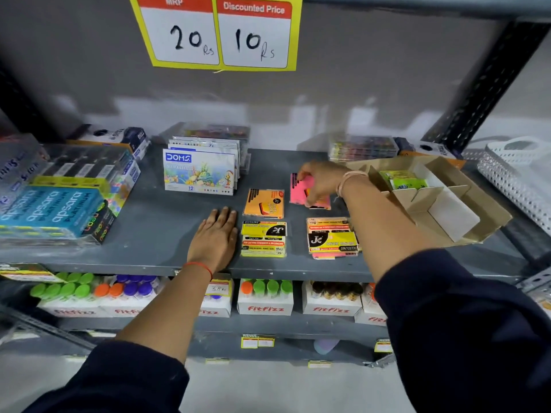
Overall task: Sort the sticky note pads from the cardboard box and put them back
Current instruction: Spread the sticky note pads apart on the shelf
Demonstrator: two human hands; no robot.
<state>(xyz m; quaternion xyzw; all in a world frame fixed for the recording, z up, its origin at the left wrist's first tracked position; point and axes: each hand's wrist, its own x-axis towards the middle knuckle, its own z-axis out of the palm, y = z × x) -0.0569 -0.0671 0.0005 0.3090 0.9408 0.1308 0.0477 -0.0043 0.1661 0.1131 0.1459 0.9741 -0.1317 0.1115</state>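
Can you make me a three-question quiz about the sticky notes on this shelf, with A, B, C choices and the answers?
1. Where is the cardboard box?
A. Right end of the shelf
B. On the floor
C. Under the price sign

2. What colour is the pad under the right hand?
A. Blue
B. Pink
C. White

3. What is the left hand doing?
A. Lifting a pad
B. Pointing upward
C. Lying flat on the shelf

Answers:
1. A, the box sits at the right of the grey shelf, with a green pad inside.
2. B, the pink pad shows beneath the fingers, behind the orange pad.
3. C, its palm faces down, fingers spread, beside the yellow pad, holding nothing.
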